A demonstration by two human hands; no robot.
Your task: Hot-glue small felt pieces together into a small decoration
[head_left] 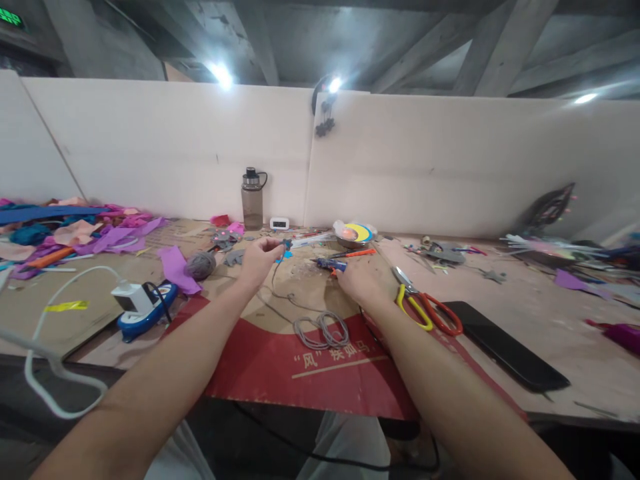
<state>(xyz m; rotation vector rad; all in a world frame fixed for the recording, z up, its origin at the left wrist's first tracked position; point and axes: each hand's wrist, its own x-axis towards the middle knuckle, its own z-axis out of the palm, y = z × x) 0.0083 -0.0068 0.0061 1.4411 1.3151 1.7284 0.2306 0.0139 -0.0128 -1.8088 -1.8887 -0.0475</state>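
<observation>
Near edge: red-printed cardboard (310, 388) on the counter (530, 313), loops of grey cord (323, 331) lying on it. Scissors (423, 307) beside the right forearm, blades slightly parted. Right hand (364, 279): fingers curled on a blue gun-shaped tool (330, 265), partly hidden. Left hand (261, 260): fingers pinched together on a small dark piece (287, 245), held above the cardboard. Just beyond, a metal bowl (356, 245) containing a yellow-and-blue disc (361, 232) and translucent material (341, 229); lower contents hidden. Farther, by the white partition (190, 147): capped grey bottle (253, 205), upright, fill level unclear.
</observation>
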